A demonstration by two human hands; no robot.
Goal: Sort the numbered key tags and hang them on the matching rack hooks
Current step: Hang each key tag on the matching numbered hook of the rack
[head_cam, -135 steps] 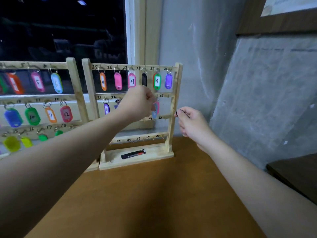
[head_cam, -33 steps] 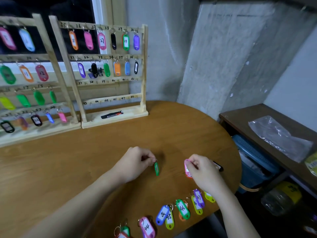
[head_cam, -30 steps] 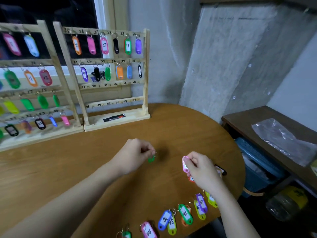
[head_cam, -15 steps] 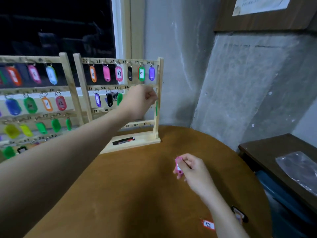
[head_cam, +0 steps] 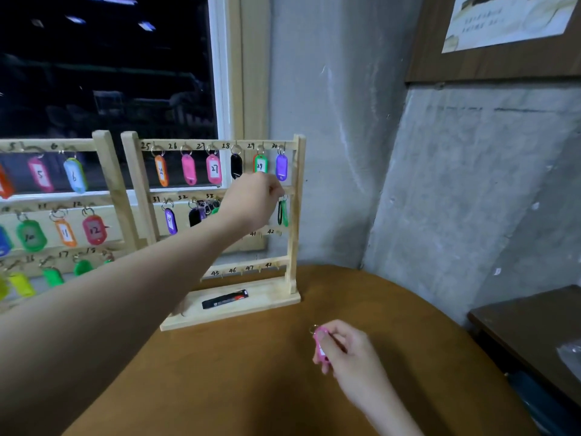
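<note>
The left hand (head_cam: 251, 202) reaches up to the second rail of the right-hand wooden rack (head_cam: 297, 215), its fingers curled in a tight grip at the ring of a green key tag (head_cam: 284, 212), which hangs edge-on just beside a black tag (head_cam: 279, 213) at the rail's right end, close to the upright post. Whether the ring sits on a hook cannot be told, since the knuckles cover it. The right hand (head_cam: 345, 350) hovers low over the brown desk (head_cam: 251, 372), well apart from the rack, its thumb and fingers clenched around a pink key tag (head_cam: 320, 344) whose metal ring pokes out above the fingertips. A black marker (head_cam: 224, 299) lies on the rack's base.
</note>
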